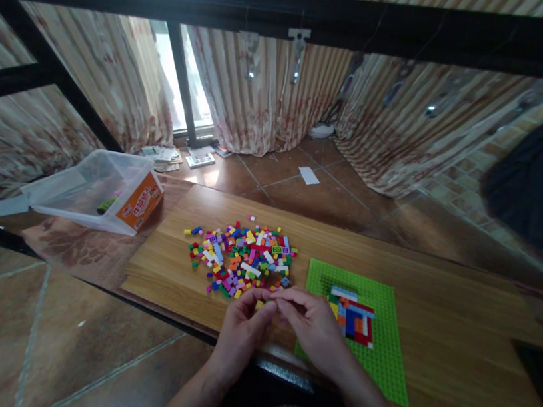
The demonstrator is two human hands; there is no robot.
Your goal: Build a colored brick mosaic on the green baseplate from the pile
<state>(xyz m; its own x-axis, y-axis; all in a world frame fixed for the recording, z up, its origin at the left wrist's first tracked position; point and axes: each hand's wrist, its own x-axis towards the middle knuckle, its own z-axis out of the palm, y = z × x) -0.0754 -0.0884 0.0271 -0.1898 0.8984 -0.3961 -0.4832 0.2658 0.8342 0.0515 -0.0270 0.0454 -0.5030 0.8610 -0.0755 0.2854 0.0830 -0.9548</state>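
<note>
My left hand (246, 318) and my right hand (308, 320) meet above the table's near edge, fingertips pinched together. Whatever lies between them is too small and covered to make out. Just beyond is a loose pile of small toy building bricks (239, 253) in many colours. To the right, partly behind my right hand, a green studded baseplate (386, 341) lies flat on the table. It carries a low brick structure (353, 319) in red, blue, white, orange and yellow.
The wooden table (447, 322) stretches right, with a dark flat object (540, 376) at its right side. A clear plastic box (96, 189) with an orange label stands at the left end. Black metal bars (298, 15) cross ahead. Papers (161, 158) lie on the tiled floor below curtains.
</note>
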